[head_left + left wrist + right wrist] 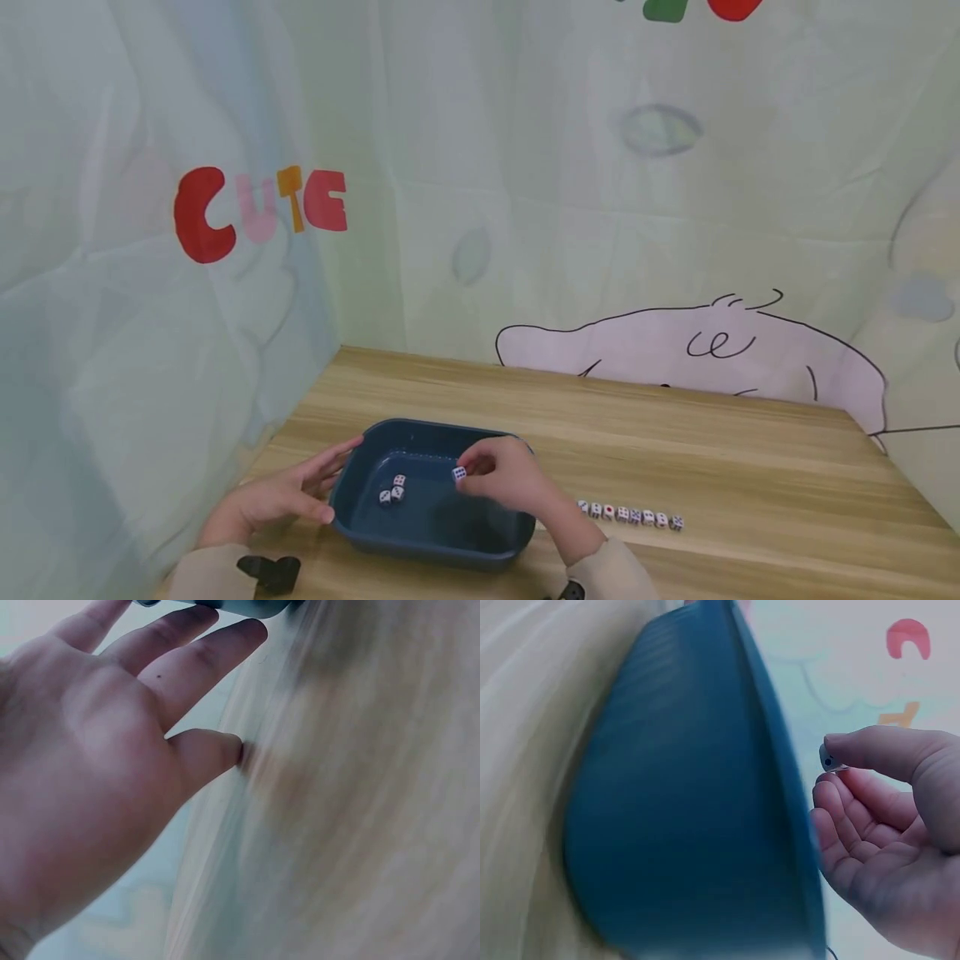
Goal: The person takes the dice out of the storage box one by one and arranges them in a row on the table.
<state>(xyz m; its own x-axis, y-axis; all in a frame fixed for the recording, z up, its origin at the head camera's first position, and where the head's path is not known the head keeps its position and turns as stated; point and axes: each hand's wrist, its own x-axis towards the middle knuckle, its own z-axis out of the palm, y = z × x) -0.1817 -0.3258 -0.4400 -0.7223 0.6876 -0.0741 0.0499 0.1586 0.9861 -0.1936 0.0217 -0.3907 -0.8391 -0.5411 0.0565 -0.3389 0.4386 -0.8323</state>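
A dark blue rectangular tray sits on the wooden table. Three white dice lie close together in its left part. My right hand is over the tray's right half, pinching a white die between thumb and fingertips; the right wrist view shows this die too. On the tray's left side rests my left hand, its thumb and fingers spread along the outer edge. In the left wrist view the fingers of that hand look fairly straight, and they reach the tray's edge at the top.
A row of several white dice runs across the table to the right of the tray, partly behind my right forearm. Printed cloth walls stand along the table's left and back edges.
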